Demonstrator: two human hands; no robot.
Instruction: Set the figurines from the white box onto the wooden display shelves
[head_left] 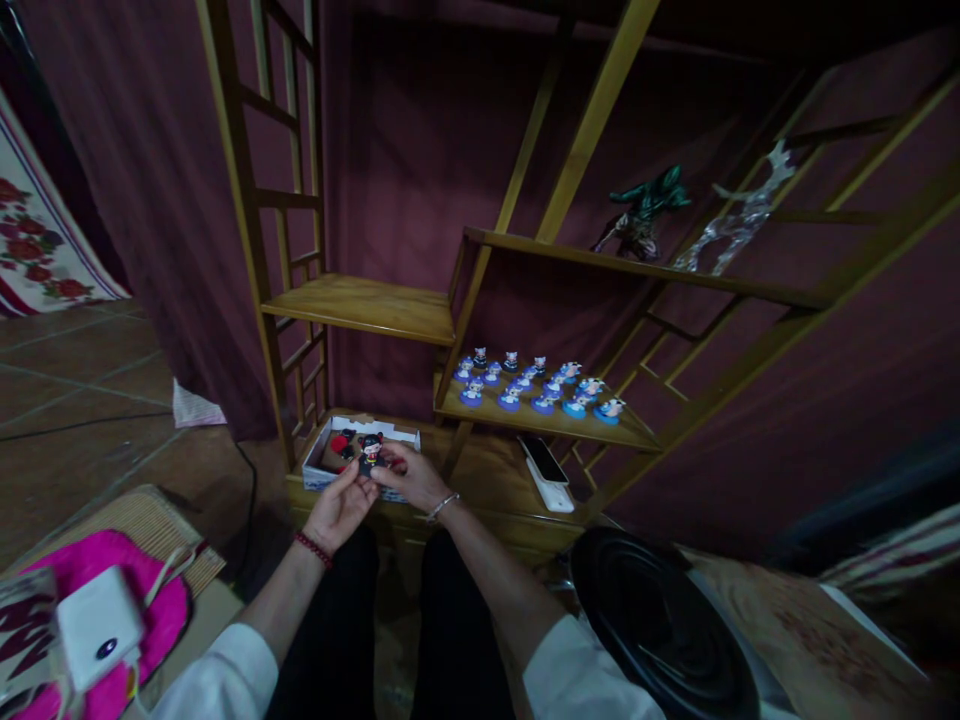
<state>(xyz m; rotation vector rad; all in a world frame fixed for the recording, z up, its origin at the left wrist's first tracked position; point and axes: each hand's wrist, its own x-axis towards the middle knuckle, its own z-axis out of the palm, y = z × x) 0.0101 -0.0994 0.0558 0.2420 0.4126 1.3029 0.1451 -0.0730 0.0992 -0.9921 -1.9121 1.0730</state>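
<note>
A small black-haired figurine (371, 452) with red and white on it is held upright between both hands, above the front of a white cardboard box (319, 470). My left hand (341, 508) grips its dark base from the left and below. From the right, my right hand (411, 478) pinches it with thumb and fingers. Inside the box lies a red and black figurine (344, 444); the box's right part is partly hidden by my hands.
Several small figurines (511, 396) on purple and blue bases stand in rows on a wooden shelf (637, 436). Below are a phone (546, 460) and a white device (555, 495). A dark green statue (646, 212) and a clear deer ornament (739, 225) stand higher up.
</note>
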